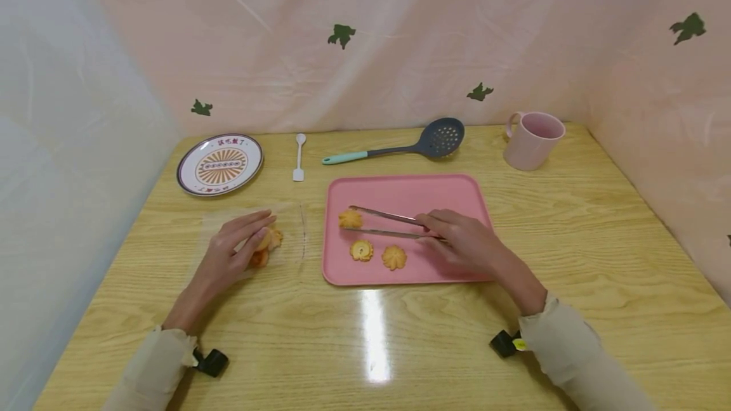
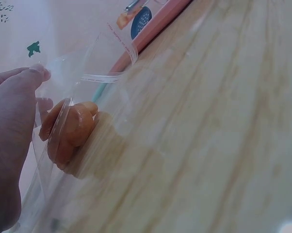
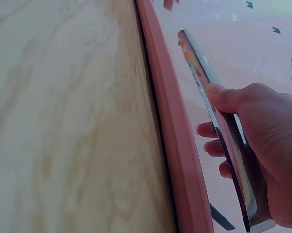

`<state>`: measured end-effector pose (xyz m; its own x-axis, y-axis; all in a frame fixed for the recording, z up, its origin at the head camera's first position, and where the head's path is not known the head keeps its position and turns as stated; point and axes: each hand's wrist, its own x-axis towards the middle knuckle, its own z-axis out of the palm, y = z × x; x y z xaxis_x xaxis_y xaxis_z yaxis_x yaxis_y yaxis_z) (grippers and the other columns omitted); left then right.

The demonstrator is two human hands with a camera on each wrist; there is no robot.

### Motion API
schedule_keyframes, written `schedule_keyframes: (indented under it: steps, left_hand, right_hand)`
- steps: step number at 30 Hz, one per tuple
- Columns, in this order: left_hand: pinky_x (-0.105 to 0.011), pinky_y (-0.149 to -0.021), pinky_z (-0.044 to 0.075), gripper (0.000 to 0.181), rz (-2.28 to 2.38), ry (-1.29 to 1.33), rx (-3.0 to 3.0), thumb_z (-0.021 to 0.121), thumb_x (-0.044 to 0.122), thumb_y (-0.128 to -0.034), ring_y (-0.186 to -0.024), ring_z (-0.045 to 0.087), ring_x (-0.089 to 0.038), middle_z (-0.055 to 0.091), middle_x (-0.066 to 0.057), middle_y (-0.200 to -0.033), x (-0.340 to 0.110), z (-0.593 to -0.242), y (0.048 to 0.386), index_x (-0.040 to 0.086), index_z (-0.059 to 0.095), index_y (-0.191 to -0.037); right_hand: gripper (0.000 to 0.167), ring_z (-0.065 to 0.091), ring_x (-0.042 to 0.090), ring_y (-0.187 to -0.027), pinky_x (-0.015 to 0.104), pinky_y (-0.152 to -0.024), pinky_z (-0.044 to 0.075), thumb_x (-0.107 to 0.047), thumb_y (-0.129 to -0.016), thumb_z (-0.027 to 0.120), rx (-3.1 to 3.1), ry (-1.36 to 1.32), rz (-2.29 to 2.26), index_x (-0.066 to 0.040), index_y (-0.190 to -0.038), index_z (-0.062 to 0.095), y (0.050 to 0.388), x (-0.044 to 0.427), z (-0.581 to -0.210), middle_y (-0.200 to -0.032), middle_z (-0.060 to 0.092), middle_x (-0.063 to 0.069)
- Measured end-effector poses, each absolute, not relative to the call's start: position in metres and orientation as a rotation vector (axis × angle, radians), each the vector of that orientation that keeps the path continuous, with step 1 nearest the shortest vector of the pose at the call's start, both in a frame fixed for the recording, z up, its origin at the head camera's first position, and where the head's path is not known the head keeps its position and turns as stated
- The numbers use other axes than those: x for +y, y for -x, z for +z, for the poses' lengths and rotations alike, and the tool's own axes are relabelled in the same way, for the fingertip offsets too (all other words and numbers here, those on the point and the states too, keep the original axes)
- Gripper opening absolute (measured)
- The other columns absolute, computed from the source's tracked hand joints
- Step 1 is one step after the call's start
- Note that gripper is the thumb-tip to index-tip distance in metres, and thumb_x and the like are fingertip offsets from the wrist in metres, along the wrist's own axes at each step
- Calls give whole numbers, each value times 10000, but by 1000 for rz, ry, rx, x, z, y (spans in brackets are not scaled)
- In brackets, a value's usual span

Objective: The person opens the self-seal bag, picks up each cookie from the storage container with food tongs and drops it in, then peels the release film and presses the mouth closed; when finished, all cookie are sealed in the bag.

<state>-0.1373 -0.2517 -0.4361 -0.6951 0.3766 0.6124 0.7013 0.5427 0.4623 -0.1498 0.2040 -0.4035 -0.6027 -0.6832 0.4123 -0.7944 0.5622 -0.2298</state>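
Observation:
My left hand (image 1: 231,246) lies over a clear zip bag (image 1: 292,252), its thumb and fingers pinching the bag's film in the left wrist view. Several golden cookies (image 2: 75,128) are bunched inside the bag beneath that hand. With my right hand (image 1: 465,236) I grip metal tongs (image 1: 388,215) over the pink tray (image 1: 411,190). The tongs' tips stand on either side of a flower-shaped cookie (image 1: 351,218) at the tray's left side; whether they squeeze it I cannot tell. A ring-topped cookie (image 1: 361,250) and another flower-shaped cookie (image 1: 394,257) lie nearer the tray's front edge.
Behind the tray lies a slotted skimmer (image 1: 441,139) with a mint handle. A small white spoon (image 1: 299,157) and a patterned plate (image 1: 219,165) are at the back left. At the back right stands a pink mug (image 1: 532,142). Pale curtains surround the wooden table (image 1: 308,335).

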Motion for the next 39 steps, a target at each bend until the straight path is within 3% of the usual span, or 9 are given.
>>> schedule_keyframes:
  steps: [19, 27, 39]
  left_hand:
    - [-225, -1129, 330, 309, -977, 881, -2336, 648, 3, -1003, -1235, 605, -387, 667, -206, -1330, -251, -433, 136, 9, 705, -1307]
    - [-212, -1135, 318, 317, -963, 892, -2330, 643, -18, -997, -1222, 600, -423, 656, -215, -1345, -250, -431, 136, -18, 692, -1310]
    - [-228, -1128, 339, 280, -966, 901, -2306, 604, 94, -1057, -1243, 613, -345, 672, -212, -1318, -250, -432, 137, -3, 707, -1298]
  right_hand:
    - [350, 659, 246, -1019, 446, -878, 563, -171, -1001, 703, -2604, -1312, 611, -18, -1313, 662, 160, 164, -399, -1116, 701, 89]
    - [346, 662, 237, -1005, 428, -859, 567, -175, -1004, 707, -2581, -1362, 621, -14, -1308, 666, 164, 148, -398, -1118, 709, 97]
    - [363, 659, 242, -1098, 416, -915, 554, -223, -1038, 661, -2595, -1402, 591, -26, -1344, 665, 168, 124, -398, -1185, 704, 87]
